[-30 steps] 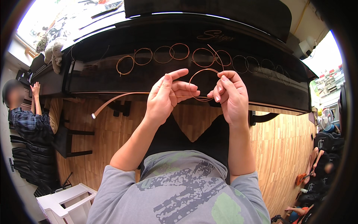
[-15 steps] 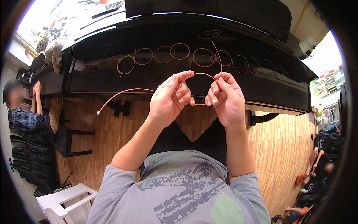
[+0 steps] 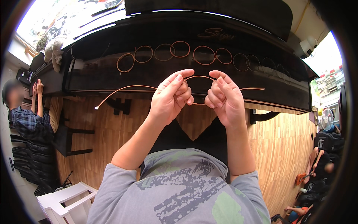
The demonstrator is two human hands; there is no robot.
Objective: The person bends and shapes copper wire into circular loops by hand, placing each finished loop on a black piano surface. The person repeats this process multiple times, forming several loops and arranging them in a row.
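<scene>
A copper-coloured wound instrument string [image 3: 200,76] with a small pale ball end is bent into a loop between my hands. My left hand [image 3: 169,93] pinches its left side, thumb against fingers, and the ball end trails out to the left on a curved length. On the other side, my right hand [image 3: 225,98] is closed on the loop, and a short free end sticks out rightward past it. Beyond my hands, several coiled strings lie in a row on the black piano lid. A copper coil [image 3: 204,55] is closest, with thinner silvery coils [image 3: 241,63] farther right.
The glossy black piano [image 3: 149,80] spans the view ahead of me. At the left, a person in a plaid shirt [image 3: 31,123] sits by a black bench [image 3: 76,143]. A white stool-like frame [image 3: 69,203] stands at lower left. Someone with a small orange guitar [image 3: 299,179] is at far right.
The string's free end, which stood upright above my right hand, now points out to the right. My right fingers have shifted on the loop. My left hand keeps its pinch.
</scene>
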